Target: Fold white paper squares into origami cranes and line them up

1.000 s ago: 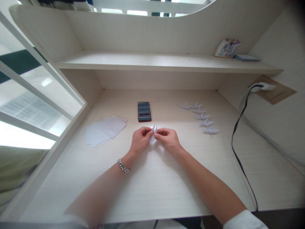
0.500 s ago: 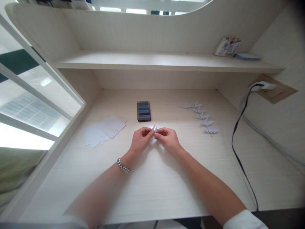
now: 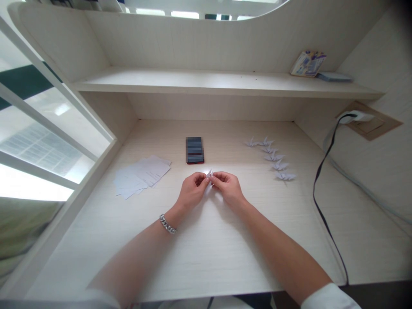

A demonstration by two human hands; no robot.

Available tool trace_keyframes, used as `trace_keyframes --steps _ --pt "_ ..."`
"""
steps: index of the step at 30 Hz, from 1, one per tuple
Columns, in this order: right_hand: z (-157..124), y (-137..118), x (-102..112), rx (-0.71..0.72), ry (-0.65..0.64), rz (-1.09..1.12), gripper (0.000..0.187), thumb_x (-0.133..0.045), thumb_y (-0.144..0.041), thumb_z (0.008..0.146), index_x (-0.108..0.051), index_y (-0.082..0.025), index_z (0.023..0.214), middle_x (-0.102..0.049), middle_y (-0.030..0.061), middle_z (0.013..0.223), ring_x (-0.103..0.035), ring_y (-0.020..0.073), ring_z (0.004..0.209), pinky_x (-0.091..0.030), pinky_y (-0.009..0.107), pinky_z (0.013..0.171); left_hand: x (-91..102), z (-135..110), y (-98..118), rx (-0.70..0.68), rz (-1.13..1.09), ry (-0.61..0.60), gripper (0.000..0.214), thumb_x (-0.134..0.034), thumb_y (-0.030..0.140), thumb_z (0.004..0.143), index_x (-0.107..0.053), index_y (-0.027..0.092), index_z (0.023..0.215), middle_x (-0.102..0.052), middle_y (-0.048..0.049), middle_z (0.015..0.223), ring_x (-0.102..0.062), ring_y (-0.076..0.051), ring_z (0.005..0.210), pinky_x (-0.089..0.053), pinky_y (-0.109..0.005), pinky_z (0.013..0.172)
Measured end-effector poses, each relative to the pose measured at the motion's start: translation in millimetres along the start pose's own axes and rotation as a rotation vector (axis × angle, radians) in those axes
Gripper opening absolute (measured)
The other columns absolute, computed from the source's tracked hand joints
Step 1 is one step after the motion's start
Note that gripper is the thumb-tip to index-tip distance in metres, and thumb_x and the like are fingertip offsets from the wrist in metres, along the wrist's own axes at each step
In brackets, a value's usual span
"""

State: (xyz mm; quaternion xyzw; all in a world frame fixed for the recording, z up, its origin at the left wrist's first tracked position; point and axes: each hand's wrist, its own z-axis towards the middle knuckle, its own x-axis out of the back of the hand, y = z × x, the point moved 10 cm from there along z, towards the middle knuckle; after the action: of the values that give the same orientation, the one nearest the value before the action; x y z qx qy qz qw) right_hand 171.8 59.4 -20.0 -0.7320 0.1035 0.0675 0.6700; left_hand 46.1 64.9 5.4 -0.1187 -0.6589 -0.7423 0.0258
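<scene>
A small folded piece of white paper (image 3: 209, 174) is pinched between my two hands over the middle of the desk (image 3: 206, 257). My left hand (image 3: 192, 190), with a metal bracelet at the wrist, grips its left side with closed fingers. From the right, my right hand (image 3: 227, 187) pinches the same paper. Only the paper's top tip shows above the fingers. A dark phone (image 3: 195, 150) lies flat just beyond my hands.
A loose stack of white paper sheets (image 3: 140, 175) lies to the left. Several finished paper cranes (image 3: 273, 158) stand in a curved row to the right. A black cable (image 3: 322, 197) runs from a wall socket (image 3: 357, 116) across the desk's right side. A booklet (image 3: 307, 64) leans on the shelf.
My hands have drawn slightly closer together and the paper's visible tip sits lower between the fingers. Nothing else on the desk has moved.
</scene>
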Motion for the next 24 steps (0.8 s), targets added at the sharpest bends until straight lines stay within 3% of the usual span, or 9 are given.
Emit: trace_keyframes --steps 24 --pt "1.4 -4.2 4.5 0.059 0.028 -0.015 0.025 -0.071 -0.04 0.064 -0.066 -0.017 0.073 -0.063 0.002 0.069 -0.056 0.0136 0.062 -0.046 0.027 0.06 -3.2 -1.7 2.0 -0.008 0.029 -0.015 0.026 -0.059 0.041 0.075 -0.065 0.016 0.076 -0.065 -0.0043 0.073 -0.056 -0.014 0.064 -0.043 -0.024 0.059"
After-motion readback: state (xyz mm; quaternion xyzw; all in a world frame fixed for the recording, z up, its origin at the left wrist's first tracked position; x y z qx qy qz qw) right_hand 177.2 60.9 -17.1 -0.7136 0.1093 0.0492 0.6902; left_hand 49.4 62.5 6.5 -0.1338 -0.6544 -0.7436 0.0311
